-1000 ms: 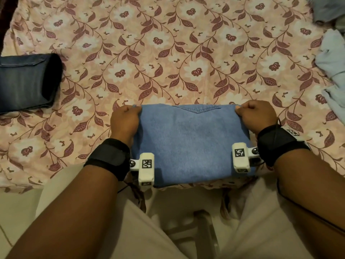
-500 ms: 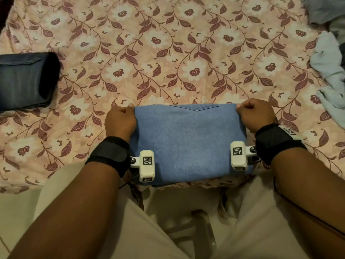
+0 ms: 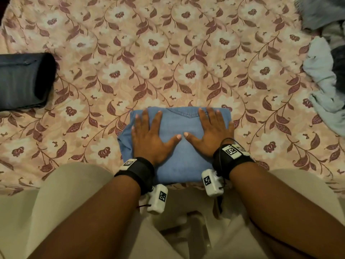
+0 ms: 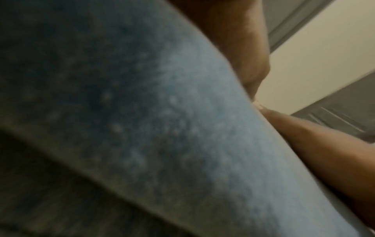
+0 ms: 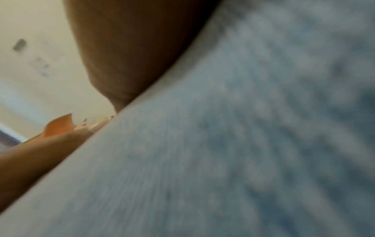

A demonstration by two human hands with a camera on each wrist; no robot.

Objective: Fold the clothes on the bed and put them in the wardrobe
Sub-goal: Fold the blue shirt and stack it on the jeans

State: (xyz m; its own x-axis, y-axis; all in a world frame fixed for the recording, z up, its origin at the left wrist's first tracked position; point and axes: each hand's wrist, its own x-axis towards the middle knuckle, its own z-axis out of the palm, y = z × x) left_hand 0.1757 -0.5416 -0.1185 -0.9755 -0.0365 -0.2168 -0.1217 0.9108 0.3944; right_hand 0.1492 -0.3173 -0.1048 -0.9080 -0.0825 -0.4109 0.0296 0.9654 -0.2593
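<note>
Hands lie flat, fingers spread, holding nothing: left hand [image 3: 149, 136] and right hand [image 3: 209, 133] press the folded denim shirt [image 3: 179, 152], lying right under both.

Your folded denim garment [image 3: 183, 146] is matt light-blue woven cloth, faintly speckled and napped close up in both wrist views. Bedsheet [image 3: 168, 53] under it is soft matt cotton-like cloth, floral print, lightly creased. Dark folded jeans [image 3: 24, 81] are heavier matt denim. Your wrist straps [image 3: 138, 171] are matt black fabric; camera housings [image 3: 212, 182] smooth white plastic.
</note>
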